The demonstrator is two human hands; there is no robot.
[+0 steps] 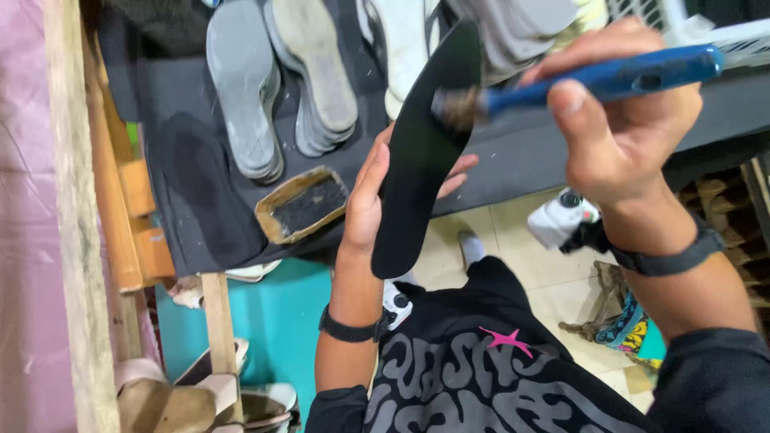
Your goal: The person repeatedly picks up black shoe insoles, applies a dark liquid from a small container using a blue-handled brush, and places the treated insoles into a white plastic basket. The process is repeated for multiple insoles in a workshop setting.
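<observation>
Left hand (370,192) — fingers spread flat along the back of a black insole (421,152), propping it upright near the centre of the view, toe end at 12 o'clock, heel end at 6; fingertips show past its right edge. Right hand (622,132) — closed around the blue handle of a brush (593,80), thumb pressed on top; the bristles touch the upper face of the insole at about 1 o'clock from its middle. Both wrists carry dark bands, each with a small white device just beside it. Table (513,152) — dark covering, running across the top of the view behind the hands. On it, at 10 o'clock from the insole, two stacks of grey insoles (277,88), overlapping side by side; at 9 o'clock, a shallow tray (302,204) with yellowish rim and dark inside, near the left hand but apart from it; further left, one dark insole (204,188) lying flat. A white basket (722,36) at 2 o'clock, behind the brush handle. Wooden frame (80,240) down the left edge; shoes (184,397) on the floor at 7 o'clock. Tiled floor below, between the arms.
</observation>
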